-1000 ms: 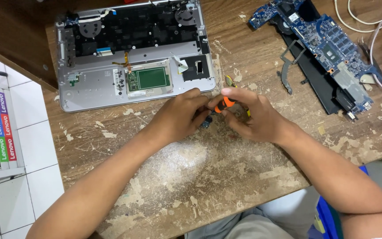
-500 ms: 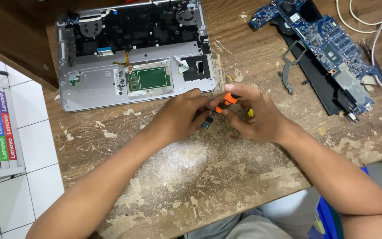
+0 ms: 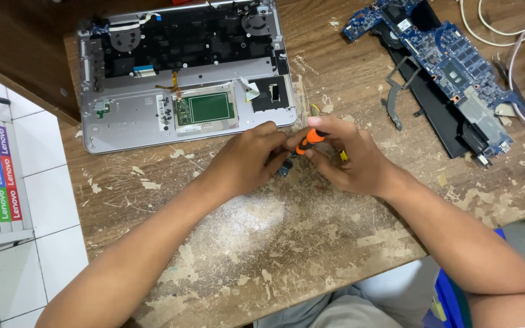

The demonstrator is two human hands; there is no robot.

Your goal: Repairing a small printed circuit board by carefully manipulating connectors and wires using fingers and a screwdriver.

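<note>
My right hand grips an orange-handled screwdriver, its tip pointing down to a small blue circuit board piece. My left hand pinches that small piece against the worn wooden table. Both hands meet just in front of an opened silver laptop chassis, whose green touchpad board and fans are exposed.
A blue motherboard lies on a black panel at the back right, with a grey metal bracket beside it. White cables curl at the far right. A white tiled floor and a box with coloured stripes are at the left.
The hands have stayed at the same spot; the right hand has shifted the screwdriver only slightly.
</note>
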